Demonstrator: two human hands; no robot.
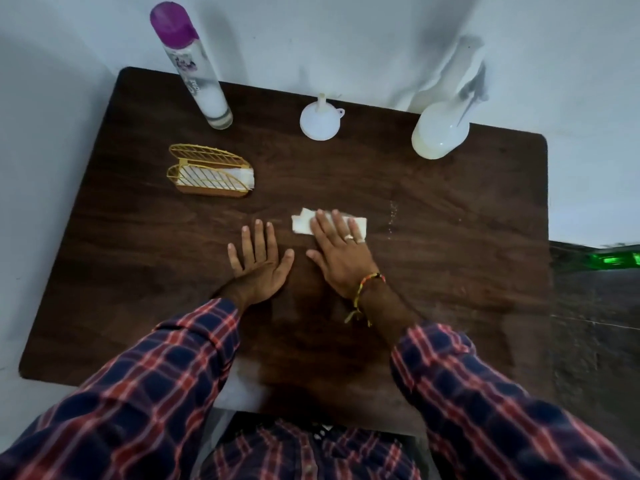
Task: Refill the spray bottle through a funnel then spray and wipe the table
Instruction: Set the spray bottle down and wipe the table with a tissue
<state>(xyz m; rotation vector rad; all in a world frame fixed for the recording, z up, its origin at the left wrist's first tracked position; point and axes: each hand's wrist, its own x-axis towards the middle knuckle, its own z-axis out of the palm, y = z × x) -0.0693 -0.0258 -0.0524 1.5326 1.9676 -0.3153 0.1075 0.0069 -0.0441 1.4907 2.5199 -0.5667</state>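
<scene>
Sleeves: two checked sleeves (149, 382) in dark blue and red come from the bottom edge and reach over the near part of the bench (467, 271), a dark brown wooden top.
Left hand: the left hand (259, 263) lies flat on the bench near the middle, palm down, fingers straight and a little spread; it holds nothing.
Right hand: the right hand (341, 252) is just beside the left one, also flat, and its straight fingers press on the tissue. The fingers are not curled round it. A ring shows on one finger and a coloured thread band (367, 289) is tied at the wrist.
Tissue: the white folded tissue (303, 224) lies flat on the bench under the fingers of the right hand; its left part and right end stay visible.
Droplets: a thin line of small droplets (392, 216) shines on the wood just to the right of the tissue.
Tissue holder: a golden wire holder (207, 171) with white tissues inside stands farther back, on the left side.
Funnel: the white funnel (320, 120) stands wide mouth down, its spout pointing up, near the far edge in the middle.
Spray bottle: the white spray bottle (440, 133) stands upright at the far right, well apart from both hands; its head looks blurred.
Aerosol can: a tall can with a purple cap (194, 67) stands at the far left, near the wall (346, 39).
</scene>
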